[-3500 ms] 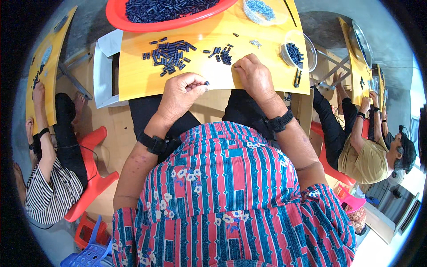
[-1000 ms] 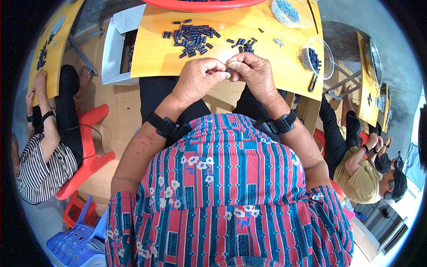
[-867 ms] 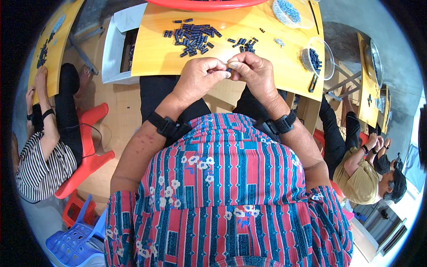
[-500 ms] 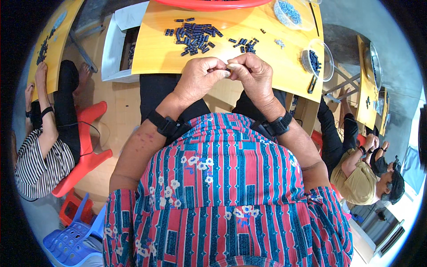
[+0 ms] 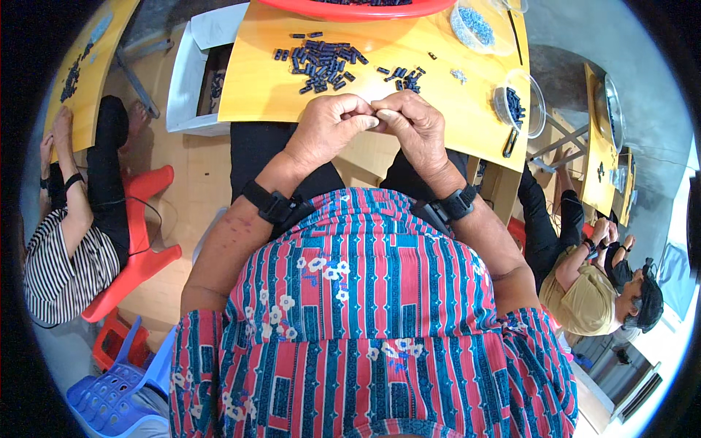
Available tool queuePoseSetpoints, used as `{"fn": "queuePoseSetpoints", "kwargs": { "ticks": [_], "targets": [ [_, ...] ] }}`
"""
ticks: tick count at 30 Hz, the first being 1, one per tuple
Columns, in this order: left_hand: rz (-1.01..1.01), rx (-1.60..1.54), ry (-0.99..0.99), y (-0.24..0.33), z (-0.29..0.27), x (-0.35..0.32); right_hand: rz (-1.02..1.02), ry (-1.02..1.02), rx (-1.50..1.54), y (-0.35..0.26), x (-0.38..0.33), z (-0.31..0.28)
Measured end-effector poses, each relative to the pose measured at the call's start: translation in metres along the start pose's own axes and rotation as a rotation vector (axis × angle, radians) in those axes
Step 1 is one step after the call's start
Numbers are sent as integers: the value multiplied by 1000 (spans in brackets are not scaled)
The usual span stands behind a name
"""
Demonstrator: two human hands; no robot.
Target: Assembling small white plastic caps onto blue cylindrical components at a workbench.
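Observation:
My left hand (image 5: 330,130) and my right hand (image 5: 415,130) meet fingertip to fingertip just off the table's near edge. Both are closed in a pinch around a small dark part, which the fingers now almost wholly cover. Beyond my left hand, a large heap of short black plastic pieces (image 5: 321,62) is spread on the yellow table (image 5: 255,95). A smaller cluster of the same black pieces (image 5: 406,79) lies just past my right hand.
To the right stand a clear tub of black pieces (image 5: 515,106) and a tub of small blue parts (image 5: 473,28). A black-handled tool (image 5: 510,142) lies by the edge. A red basin (image 5: 358,9) is at the back. Other people work at tables on both sides.
My hands stay together in nearly the same place. The dark part that showed between my fingertips is now mostly covered. My right hand has shifted very slightly left.

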State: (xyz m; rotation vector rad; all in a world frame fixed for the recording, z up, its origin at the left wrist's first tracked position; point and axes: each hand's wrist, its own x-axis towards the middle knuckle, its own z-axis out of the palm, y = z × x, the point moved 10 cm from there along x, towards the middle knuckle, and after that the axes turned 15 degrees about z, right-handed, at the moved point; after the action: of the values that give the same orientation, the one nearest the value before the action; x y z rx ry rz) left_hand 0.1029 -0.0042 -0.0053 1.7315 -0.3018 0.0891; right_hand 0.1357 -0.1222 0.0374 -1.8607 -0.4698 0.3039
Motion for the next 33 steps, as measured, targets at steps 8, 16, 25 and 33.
{"fn": "queuePoseSetpoints", "kwargs": {
  "ticks": [8,16,25,33],
  "targets": [
    [35,-92,101,3,-3,3,153,-79,141,10,0,-2],
    [7,47,72,6,-3,5,168,-54,180,19,0,-5],
    [314,439,29,32,1,17,289,-32,213,39,-4,-11],
    [360,515,-9,29,3,15,556,-87,277,52,-1,-5]
  ]
}}
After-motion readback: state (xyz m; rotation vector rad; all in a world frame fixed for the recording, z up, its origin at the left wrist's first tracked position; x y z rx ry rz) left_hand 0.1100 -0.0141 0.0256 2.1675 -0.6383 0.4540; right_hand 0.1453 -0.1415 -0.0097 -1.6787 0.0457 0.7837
